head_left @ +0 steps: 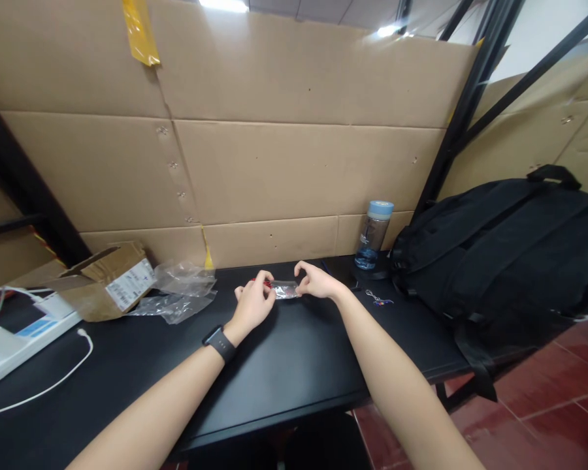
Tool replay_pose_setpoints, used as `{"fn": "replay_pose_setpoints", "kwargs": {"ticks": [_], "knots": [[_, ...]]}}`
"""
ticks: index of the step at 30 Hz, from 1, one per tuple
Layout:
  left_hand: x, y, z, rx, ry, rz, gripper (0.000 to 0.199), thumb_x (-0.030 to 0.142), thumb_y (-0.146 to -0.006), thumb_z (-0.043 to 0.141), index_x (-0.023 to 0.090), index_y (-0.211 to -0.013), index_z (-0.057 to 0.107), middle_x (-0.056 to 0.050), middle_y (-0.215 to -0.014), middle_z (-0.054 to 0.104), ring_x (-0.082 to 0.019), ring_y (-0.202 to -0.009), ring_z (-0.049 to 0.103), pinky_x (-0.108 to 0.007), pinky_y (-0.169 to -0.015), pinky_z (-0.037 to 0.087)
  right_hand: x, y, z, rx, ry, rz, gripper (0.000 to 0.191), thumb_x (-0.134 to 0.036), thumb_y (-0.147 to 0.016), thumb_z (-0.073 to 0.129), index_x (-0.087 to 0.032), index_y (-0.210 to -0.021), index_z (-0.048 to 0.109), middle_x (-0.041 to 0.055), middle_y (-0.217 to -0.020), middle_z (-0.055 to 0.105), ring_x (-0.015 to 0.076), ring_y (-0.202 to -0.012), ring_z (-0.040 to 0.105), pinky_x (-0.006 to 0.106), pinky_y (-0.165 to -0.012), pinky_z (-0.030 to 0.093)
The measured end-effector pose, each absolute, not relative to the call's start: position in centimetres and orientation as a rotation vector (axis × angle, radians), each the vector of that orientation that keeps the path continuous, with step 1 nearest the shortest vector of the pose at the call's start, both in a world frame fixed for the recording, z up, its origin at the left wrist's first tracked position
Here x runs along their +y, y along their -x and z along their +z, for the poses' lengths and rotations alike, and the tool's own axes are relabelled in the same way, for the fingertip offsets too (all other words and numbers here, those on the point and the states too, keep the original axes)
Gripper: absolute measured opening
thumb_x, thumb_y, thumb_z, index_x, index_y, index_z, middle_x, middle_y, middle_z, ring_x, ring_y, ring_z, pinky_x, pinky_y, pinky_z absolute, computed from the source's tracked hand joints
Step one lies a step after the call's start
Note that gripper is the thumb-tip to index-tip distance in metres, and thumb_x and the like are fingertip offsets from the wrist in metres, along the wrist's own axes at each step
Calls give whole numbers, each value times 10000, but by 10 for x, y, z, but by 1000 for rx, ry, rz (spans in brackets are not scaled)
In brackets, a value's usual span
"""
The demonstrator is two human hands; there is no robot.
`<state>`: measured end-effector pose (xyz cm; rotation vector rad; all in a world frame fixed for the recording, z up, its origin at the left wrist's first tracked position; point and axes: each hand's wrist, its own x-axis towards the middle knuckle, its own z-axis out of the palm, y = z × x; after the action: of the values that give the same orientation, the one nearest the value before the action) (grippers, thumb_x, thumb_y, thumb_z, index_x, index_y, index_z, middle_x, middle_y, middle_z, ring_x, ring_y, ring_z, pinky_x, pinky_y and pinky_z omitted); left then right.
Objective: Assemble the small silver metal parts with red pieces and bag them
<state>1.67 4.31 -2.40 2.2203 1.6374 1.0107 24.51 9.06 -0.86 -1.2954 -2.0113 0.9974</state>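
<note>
Just above the black table, a small clear plastic bag (pixel 285 290) stretches between my two hands. My left hand (pixel 255 303), with a dark watch on its wrist, has its fingers closed on the bag's left end. Something red (pixel 267 284) shows by those fingertips; its kind is mostly hidden by the hand. At the bag's right end, my right hand (pixel 316 282) pinches the plastic between thumb and fingers.
Left stand an opened cardboard box (pixel 110 281), crumpled clear plastic bags (pixel 183 290) and a white power strip (pixel 34 339) with a cable (pixel 85 352). A blue-lidded bottle (pixel 374 235), a small colourful item (pixel 379 301) and a black backpack (pixel 509 248) are right. Cardboard (pixel 274 170) walls the back.
</note>
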Motion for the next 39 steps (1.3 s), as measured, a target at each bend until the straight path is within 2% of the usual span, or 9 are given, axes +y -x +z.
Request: {"fn": "replay_pose_setpoints", "kwargs": {"ticks": [6,10,13,15,17,20,26,32,39], "knots": [[43,-23,-36,1550,-2588,841,324,247,-974,426,319,-1177,670,-70,-1088,710,-266,-1094,549,-437,-895,333,81,-236,3,-2317,1447,600,344,-70,-704,631,-236,-962,785,-4,-671,708,147,-657,641,228,-647,439],[44,-23,-39,1575,-2642,753,356,318,-1008,377,319,-1182,688,-77,-1050,657,-264,-1064,523,-440,-889,360,67,-227,12,-2430,1497,317,257,-159,-748,632,-241,-917,808,56,-775,730,204,-766,666,281,-724,469],[44,-22,-38,1518,-2692,754,340,410,-989,426,293,-1172,688,-86,-1163,627,-284,-1149,489,-466,-931,364,60,-222,13,-2466,1486,127,179,-272,-705,727,-231,-865,798,106,-990,730,271,-966,654,324,-818,483],[43,-21,-37,1427,-2741,737,315,415,-936,522,285,-1177,675,-87,-1259,613,-308,-1234,449,-500,-979,346,57,-220,13,-2503,1498,82,268,-312,-635,799,-219,-886,788,121,-1038,719,297,-1015,636,332,-824,489],[42,-20,-36,1384,-2764,717,309,368,-887,584,274,-1170,666,-88,-1281,623,-325,-1282,419,-525,-1007,326,56,-219,13,-2542,1559,103,316,-281,-614,816,-220,-922,783,117,-983,727,290,-970,649,320,-774,494],[43,-20,-37,1392,-2758,737,250,303,-906,558,254,-1128,662,-85,-1222,661,-318,-1287,421,-526,-1017,315,56,-218,14,-2534,1619,88,220,-232,-689,756,-228,-907,785,113,-904,731,280,-925,659,319,-747,487],[44,-20,-37,1431,-2730,808,214,323,-987,482,245,-1059,667,-81,-1163,677,-285,-1246,437,-494,-1002,311,64,-228,14,-2497,1545,97,153,-325,-756,746,-181,-803,758,147,-969,715,304,-996,618,345,-820,481],[47,-18,-35,1482,-2570,876,306,386,-1021,409,255,-1021,686,-63,-1189,677,-273,-1222,447,-482,-975,326,78,-242,12,-2475,1336,433,314,-405,-888,626,-179,-690,718,64,-769,704,184,-725,603,267,-682,422],[57,-10,-30,1379,-2094,1001,371,528,-961,462,249,-987,706,-53,-1032,735,-269,-1065,610,-437,-947,446,88,-237,3,-2239,1218,647,435,-499,-943,492,-154,-760,684,-6,-702,632,141,-668,529,235,-634,386]]}}
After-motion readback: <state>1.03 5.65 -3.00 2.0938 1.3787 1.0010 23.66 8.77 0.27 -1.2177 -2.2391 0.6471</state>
